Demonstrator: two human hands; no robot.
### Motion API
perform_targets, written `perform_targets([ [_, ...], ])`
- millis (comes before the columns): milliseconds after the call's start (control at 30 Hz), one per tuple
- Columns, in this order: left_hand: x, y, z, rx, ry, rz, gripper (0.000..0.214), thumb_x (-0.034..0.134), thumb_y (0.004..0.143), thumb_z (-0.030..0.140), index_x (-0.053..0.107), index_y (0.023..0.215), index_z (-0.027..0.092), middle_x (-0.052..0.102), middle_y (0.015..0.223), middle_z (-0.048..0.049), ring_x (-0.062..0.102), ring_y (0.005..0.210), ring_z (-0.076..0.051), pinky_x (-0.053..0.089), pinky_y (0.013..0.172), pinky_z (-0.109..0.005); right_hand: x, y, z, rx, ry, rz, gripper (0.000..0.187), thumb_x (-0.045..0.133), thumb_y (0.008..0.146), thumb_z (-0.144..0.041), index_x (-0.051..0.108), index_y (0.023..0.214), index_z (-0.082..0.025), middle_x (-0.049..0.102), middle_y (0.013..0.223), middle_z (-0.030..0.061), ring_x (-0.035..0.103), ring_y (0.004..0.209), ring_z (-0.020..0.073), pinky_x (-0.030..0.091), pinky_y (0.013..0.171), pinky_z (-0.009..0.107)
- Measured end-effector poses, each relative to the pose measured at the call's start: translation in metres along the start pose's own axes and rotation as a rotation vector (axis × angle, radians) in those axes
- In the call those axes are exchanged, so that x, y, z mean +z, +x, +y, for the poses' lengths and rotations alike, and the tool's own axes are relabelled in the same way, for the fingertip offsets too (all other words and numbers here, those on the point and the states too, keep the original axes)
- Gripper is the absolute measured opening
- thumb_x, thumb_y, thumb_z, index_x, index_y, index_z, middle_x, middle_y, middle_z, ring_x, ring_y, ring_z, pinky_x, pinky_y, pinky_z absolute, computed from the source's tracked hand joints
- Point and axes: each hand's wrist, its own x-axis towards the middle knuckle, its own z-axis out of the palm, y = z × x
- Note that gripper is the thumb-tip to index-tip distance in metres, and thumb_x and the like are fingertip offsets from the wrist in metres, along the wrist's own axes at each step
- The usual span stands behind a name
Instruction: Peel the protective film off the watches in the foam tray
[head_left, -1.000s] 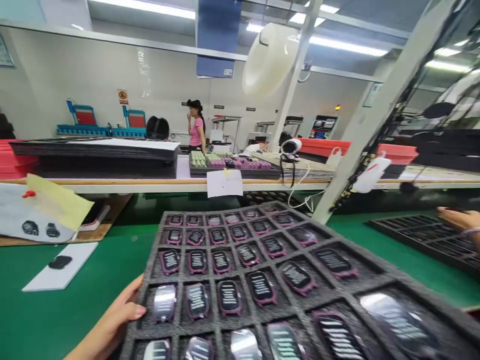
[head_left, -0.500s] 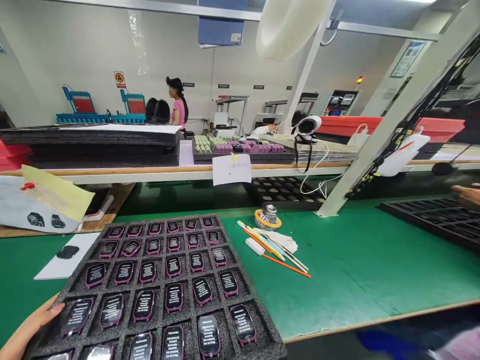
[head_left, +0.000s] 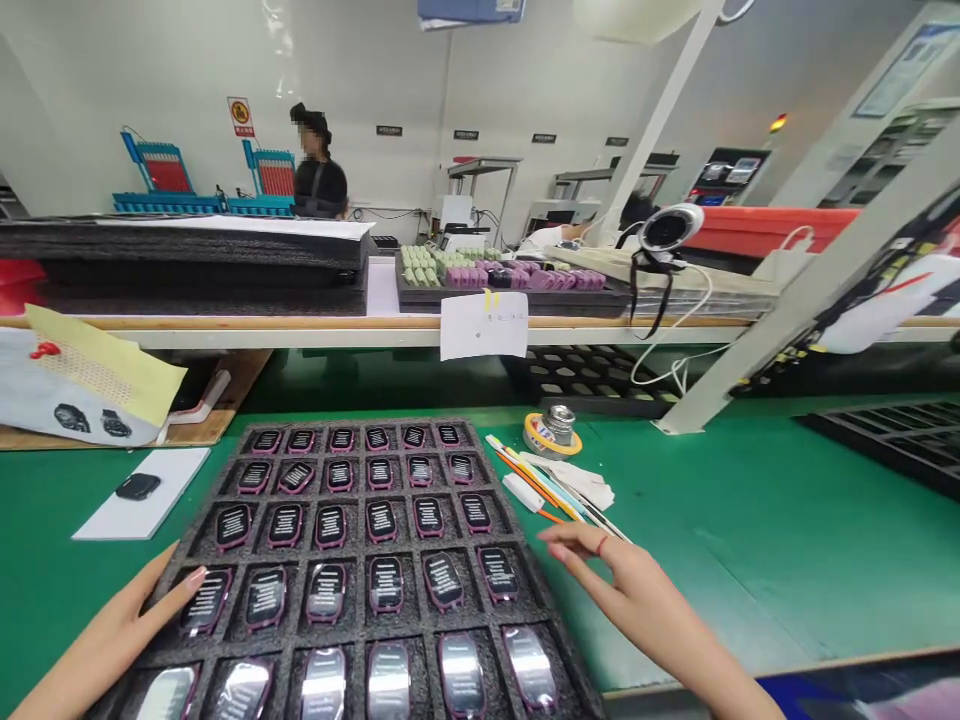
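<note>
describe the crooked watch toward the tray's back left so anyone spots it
At the green tabletop, find the dark foam tray held by the left hand. Its second row from the far edge has, second from left, the purple-rimmed watch: it sits plainly twisted, unlike those either side.

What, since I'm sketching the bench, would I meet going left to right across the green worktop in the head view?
Left hand, foam watch tray, right hand, black divided tray.
</note>
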Motion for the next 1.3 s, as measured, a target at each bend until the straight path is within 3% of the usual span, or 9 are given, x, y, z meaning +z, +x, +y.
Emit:
perform_targets([
  [67, -0.002, 0.005, 0.012, 0.047, -0.001, -0.031, 0.079, 0.043, 0.078, 0.082, 0.043, 0.14, 0.032, 0.038, 0.149, 0.0099, 0.033, 0.142, -0.015, 0.025, 0.122, -0.035, 0.01, 0.029, -0.005, -0.118, -0.021, 0.066, 0.054, 0.037, 0.093, -0.062, 0.06, 0.123, -0.023, 0.058, 0.127, 0.0029, 0.054, 0.12, 0.017, 0.041, 0.109, 0.036],
  [200, 0.002, 0.016, 0.049, 0.276, 0.118, 0.155, 0.079, 0.042, 0.083, 0.076, 0.047, 0.141, 0.023, 0.042, 0.147, 0.0012, 0.036, 0.139, -0.018, 0.024, 0.122, -0.04, 0.034, 0.088, -0.014, -0.32, -0.192, 0.146, 0.065, 0.037, 0.093, -0.061, 0.05, 0.142, -0.021, 0.044, 0.145, 0.0033, 0.038, 0.138, 0.02, 0.029, 0.121, 0.043],
  [367, 0.017, 0.018, 0.105, 0.493, 0.183, -0.044, 0.058, 0.043, 0.088, 0.069, 0.057, 0.133, 0.035, 0.039, 0.149, 0.0038, 0.035, 0.14, -0.021, 0.028, 0.119, -0.045, 0.058, 0.134, -0.013, -0.192, -0.441, 0.151, 0.063, 0.041, 0.093, -0.058, 0.048, 0.147, -0.027, 0.026, 0.156, 0.0016, 0.018, 0.148, 0.0257, 0.017, 0.124, 0.045],
  [567, 0.039, 0.03, 0.145, 0.636, 0.312, -0.236, 0.053, 0.042, 0.096, 0.055, 0.051, 0.141, 0.03, 0.033, 0.153, -0.001, 0.026, 0.144, -0.019, 0.022, 0.122, -0.04, 0.062, 0.139, -0.012, -0.169, -0.491, 0.159, 0.061, 0.037, 0.095, -0.061, 0.044, 0.149, -0.033, 0.016, 0.159, -0.0011, 0.01, 0.15, 0.0286, 0.015, 0.123, 0.05],
  [700, 0.064, 0.048, 0.166, 0.641, 0.436, -0.256, 0.071, 0.043, 0.095, 0.059, 0.035, 0.153, 0.02, 0.021, 0.158, -0.0085, 0.012, 0.149, -0.025, 0.013, 0.123, -0.043, 0.066, 0.139, -0.012, -0.208, -0.413, 0.234, 0.074, 0.036, 0.092, -0.066, 0.037, 0.154, -0.025, 0.017, 0.159, 0.0015, 0.011, 0.15, 0.027, 0.017, 0.122, 0.051],
  [867, 0.088, 0.064, 0.191, 0.635, 0.529, -0.248, 0.077, 0.033, 0.096, 0.067, 0.02, 0.159, 0.023, 0.001, 0.161, -0.0125, -0.007, 0.149, -0.026, 0.0, 0.122, -0.042, 0.076, 0.135, -0.012, -0.206, -0.362, 0.224, 0.084, 0.032, 0.089, -0.073, 0.037, 0.154, -0.019, 0.02, 0.158, 0.0041, 0.011, 0.15, 0.028, 0.016, 0.122, 0.052],
  [1033, 0.099, 0.068, 0.199, 0.637, 0.572, -0.278, 0.075, 0.025, 0.095, 0.072, 0.022, 0.157, 0.031, -0.004, 0.159, -0.0168, -0.013, 0.147, -0.03, -0.005, 0.12, -0.045, 0.082, 0.135, -0.015, -0.25, -0.418, 0.191, 0.082, 0.03, 0.09, -0.073, 0.038, 0.153, -0.022, 0.02, 0.158, 0.0028, 0.01, 0.15, 0.0276, 0.014, 0.123, 0.052],
  [1133, 0.101, 0.066, 0.201, 0.642, 0.562, -0.245, 0.077, 0.027, 0.095, 0.072, 0.024, 0.157, 0.028, -0.002, 0.16, -0.0165, -0.011, 0.148, -0.029, -0.004, 0.121, -0.044, 0.082, 0.137, -0.027, -0.298, -0.454, 0.139, 0.078, 0.035, 0.091, -0.07, 0.039, 0.153, -0.022, 0.021, 0.158, 0.006, 0.012, 0.15, 0.0299, 0.015, 0.122, 0.054],
  [1300, 0.095, 0.062, 0.201, 0.631, 0.521, -0.207, 0.078, 0.029, 0.096, 0.07, 0.025, 0.157, 0.022, 0.005, 0.16, -0.0148, -0.004, 0.15, -0.027, -0.001, 0.122, -0.042, 0.082, 0.141, -0.051, -0.305, -0.541, 0.004, 0.064, 0.04, 0.093, -0.065, 0.039, 0.151, -0.036, 0.017, 0.159, 0.0041, 0.008, 0.151, 0.0287, 0.012, 0.123, 0.052],
])
